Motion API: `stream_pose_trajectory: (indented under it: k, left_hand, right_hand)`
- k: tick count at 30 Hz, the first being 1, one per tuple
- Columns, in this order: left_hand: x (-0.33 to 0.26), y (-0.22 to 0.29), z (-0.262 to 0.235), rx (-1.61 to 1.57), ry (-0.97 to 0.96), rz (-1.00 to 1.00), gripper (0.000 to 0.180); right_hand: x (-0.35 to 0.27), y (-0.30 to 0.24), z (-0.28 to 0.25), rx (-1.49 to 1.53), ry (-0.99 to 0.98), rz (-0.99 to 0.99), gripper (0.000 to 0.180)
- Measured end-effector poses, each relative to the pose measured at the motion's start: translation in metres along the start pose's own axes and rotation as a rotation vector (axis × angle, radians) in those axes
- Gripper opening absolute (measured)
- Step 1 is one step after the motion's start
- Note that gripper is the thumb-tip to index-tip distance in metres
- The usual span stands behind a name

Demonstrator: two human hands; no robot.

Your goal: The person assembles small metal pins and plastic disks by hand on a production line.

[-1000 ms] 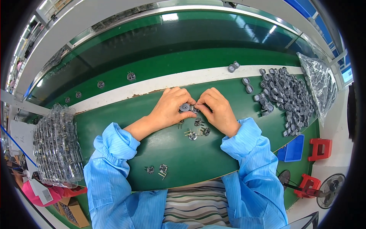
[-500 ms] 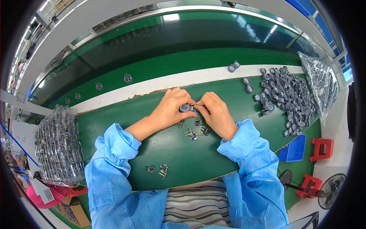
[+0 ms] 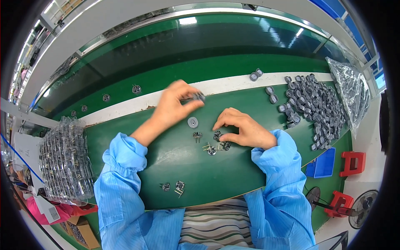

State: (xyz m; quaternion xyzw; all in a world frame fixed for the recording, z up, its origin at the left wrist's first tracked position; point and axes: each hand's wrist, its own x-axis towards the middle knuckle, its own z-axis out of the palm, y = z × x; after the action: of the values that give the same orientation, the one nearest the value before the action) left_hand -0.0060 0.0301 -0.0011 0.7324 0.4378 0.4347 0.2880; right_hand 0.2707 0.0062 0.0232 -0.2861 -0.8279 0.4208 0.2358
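My left hand (image 3: pixel 177 100) is raised near the table's far edge, pinching a small round dark part (image 3: pixel 199 97) between thumb and fingers; motion blurs it slightly. Below it a grey round cap (image 3: pixel 193 122) lies on the green table. My right hand (image 3: pixel 246 130) is low over the table, thumb and forefinger apart on either side of a small round circuit board (image 3: pixel 217 135). Whether they touch it I cannot tell. Close by are more boards with metal pins, one (image 3: pixel 211 150) below the thumb and another (image 3: pixel 197 135) under the cap.
A heap of grey caps (image 3: pixel 318 108) covers the right side, beside a clear plastic bag (image 3: pixel 350 89). Stacked clear trays (image 3: pixel 64 160) stand at the left. Beyond the white ledge (image 3: pixel 233 82) runs a green conveyor (image 3: pixel 175 71) carrying several round parts. Two boards (image 3: pixel 179 186) lie near the front edge.
My hands have separated. The left has moved up and away with the dark part; the right has dropped to the boards. The cap now lies uncovered. Parts on the conveyor have shifted slightly left.
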Motion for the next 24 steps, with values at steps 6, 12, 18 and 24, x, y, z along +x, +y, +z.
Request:
stream_pose_trajectory:
  k: [6,12,18,24]
  left_hand:
    - [0.016,-0.061,-0.061,0.430,0.168,-0.253,0.030]
    - [0.010,-0.055,-0.060,0.530,0.221,-0.148,0.040]
    - [0.009,0.031,-0.044,0.057,-0.709,0.013,0.047]
    - [-0.003,0.022,-0.023,0.038,-0.676,0.094,0.028]
  right_hand:
    - [0.002,0.002,0.016,-0.049,0.074,0.013,0.011]
    - [0.009,-0.002,0.017,-0.054,0.260,0.226,0.013]
    - [0.003,0.019,0.015,-0.204,0.474,0.188,0.015]
    - [0.006,-0.001,0.012,-0.252,0.237,0.184,0.009]
